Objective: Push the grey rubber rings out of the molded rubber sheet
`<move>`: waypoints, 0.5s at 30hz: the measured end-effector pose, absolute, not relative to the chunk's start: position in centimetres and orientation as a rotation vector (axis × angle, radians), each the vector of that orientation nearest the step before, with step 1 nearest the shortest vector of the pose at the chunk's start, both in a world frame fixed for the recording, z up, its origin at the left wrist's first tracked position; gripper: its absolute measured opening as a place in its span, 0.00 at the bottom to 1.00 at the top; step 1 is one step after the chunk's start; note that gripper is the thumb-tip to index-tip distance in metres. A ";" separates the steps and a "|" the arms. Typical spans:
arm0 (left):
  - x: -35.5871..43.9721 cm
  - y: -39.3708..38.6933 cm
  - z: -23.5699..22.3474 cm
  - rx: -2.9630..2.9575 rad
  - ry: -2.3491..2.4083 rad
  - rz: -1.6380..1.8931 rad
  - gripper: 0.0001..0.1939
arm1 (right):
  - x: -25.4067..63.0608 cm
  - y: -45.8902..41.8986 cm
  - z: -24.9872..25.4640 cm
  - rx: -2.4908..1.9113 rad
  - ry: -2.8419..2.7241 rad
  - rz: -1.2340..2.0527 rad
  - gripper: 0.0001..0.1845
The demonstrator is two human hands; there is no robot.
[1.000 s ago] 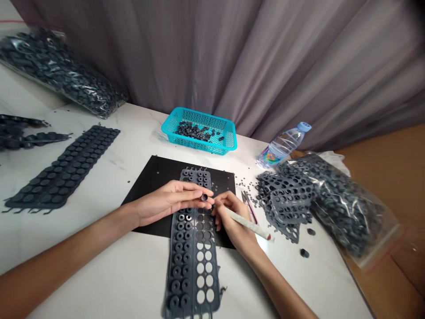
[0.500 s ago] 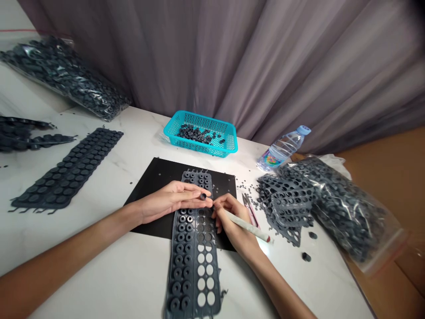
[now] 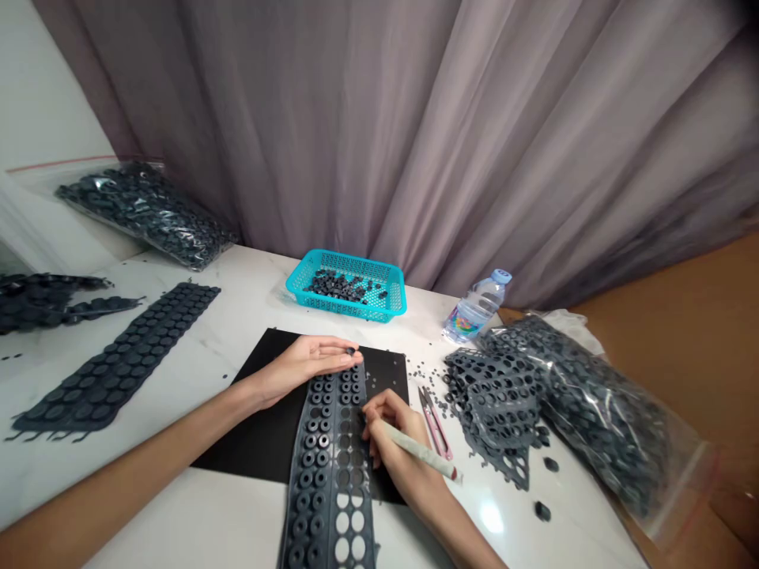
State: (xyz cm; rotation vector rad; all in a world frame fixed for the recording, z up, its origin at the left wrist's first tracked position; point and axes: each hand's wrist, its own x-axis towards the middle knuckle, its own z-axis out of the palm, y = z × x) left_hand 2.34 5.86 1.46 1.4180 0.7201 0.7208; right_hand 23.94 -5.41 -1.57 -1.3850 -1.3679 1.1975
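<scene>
From the head view, we look down on a glossy white surface (image 3: 178,529) with faint grey veining. A dark grey, rubbery strip (image 3: 329,474) runs from the centre to the lower edge, partly over a flat black mat (image 3: 254,442); raised rings fill its left columns, while its right columns show rings at the top and round, see-through holes lower down. Beyond it, around the centre, we see a teal plastic basket (image 3: 394,308) with lattice walls, holding small dark pieces (image 3: 335,286). To its right, a clear ribbed bottle (image 3: 474,308) stands tilted in the picture, near a glossy plastic bag (image 3: 617,419) packed with dark parts. Pink-handled snips (image 3: 436,423) lie just beside our right hand.

Our left hand (image 3: 311,361), near the centre, has its fingers closed on a small dark plug (image 3: 350,351) at their tips. Our right hand (image 3: 398,431) has its fingers clamped round a pale, red-ended pen-like tool (image 3: 424,453); its tip is hidden.
</scene>
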 end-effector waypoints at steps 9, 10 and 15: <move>6.1 16.9 4.8 2.009 0.796 0.958 0.19 | 24.1 -5.4 -2.0 -1.333 -1.368 1.211 0.08; 6.1 17.1 5.0 2.057 0.798 0.961 0.18 | 24.1 -5.4 -1.9 -1.329 -1.361 1.219 0.07; 5.2 13.5 4.5 2.226 0.803 0.931 0.16 | 24.0 -5.3 -1.4 -1.303 -1.288 1.266 0.11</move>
